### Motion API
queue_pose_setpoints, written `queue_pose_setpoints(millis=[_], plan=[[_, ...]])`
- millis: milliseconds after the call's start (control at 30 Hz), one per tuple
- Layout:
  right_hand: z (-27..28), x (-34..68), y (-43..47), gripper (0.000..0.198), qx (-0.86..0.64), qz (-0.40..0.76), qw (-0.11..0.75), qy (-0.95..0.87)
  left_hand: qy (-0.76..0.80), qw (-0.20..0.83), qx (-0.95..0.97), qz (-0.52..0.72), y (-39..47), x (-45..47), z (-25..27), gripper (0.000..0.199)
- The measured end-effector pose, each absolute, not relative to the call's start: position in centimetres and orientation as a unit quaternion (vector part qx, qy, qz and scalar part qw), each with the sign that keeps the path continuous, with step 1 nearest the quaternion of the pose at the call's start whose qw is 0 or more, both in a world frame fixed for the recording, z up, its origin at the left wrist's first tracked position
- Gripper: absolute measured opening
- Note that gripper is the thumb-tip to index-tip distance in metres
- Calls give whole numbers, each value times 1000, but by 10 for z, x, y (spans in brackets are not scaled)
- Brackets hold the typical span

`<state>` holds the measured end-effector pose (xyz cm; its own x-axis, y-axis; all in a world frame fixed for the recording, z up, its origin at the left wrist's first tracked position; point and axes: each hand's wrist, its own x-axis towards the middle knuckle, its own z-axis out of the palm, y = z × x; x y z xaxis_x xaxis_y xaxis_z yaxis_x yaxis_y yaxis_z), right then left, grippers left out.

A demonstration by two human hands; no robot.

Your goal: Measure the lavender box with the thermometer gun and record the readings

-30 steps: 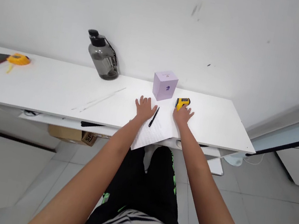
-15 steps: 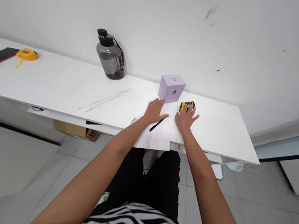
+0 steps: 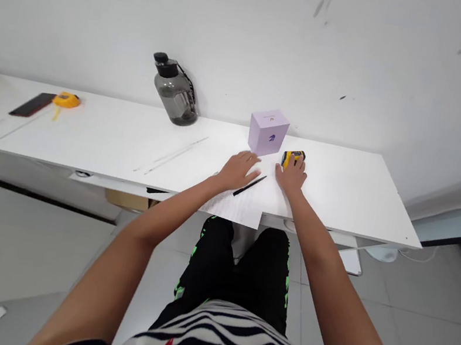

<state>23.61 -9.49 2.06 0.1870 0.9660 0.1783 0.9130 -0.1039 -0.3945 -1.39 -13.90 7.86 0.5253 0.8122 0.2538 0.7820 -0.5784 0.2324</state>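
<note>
My left hand [image 3: 238, 171] lies open and flat on the paper and desk, fingers stretched toward the base of a lilac box [image 3: 267, 134]. Just under its thumb is a black pen [image 3: 249, 186], resting slantwise on a printed sheet of paper [image 3: 238, 208] that overhangs the desk's front edge. To the right of the box, my right hand [image 3: 292, 176] closes round a small yellow-and-black device [image 3: 293, 157]; thumb on its left side, fingers over its top. The device stays on the desk, its lower part covered by the hand.
A grey water bottle [image 3: 176, 94] stands against the wall. Farther left on the white desk [image 3: 119, 147] are a yellow tape measure [image 3: 66, 100] and a dark flat object [image 3: 33, 104]. Below the desk, a shelf holds a cardboard box [image 3: 126, 200].
The view has shifted, showing more of the desk's left end. My right hand's spread fingers have drawn in round the yellow-and-black device. My left hand stays nearly where it was, beside the pen.
</note>
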Motion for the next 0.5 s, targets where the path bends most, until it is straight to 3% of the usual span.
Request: queue_pose_setpoints(millis=[133, 300, 500], plan=[[20, 242, -107, 57, -623, -5, 237, -746, 467, 141, 873, 0, -191, -57, 46, 68], [26, 221, -134, 45, -406, -1, 106, -908, 506, 135, 852, -1, -196, -54, 31, 73], [37, 214, -148, 33, -459, 66, 86, -882, 484, 124, 866, 5, -161, -40, 37, 72]])
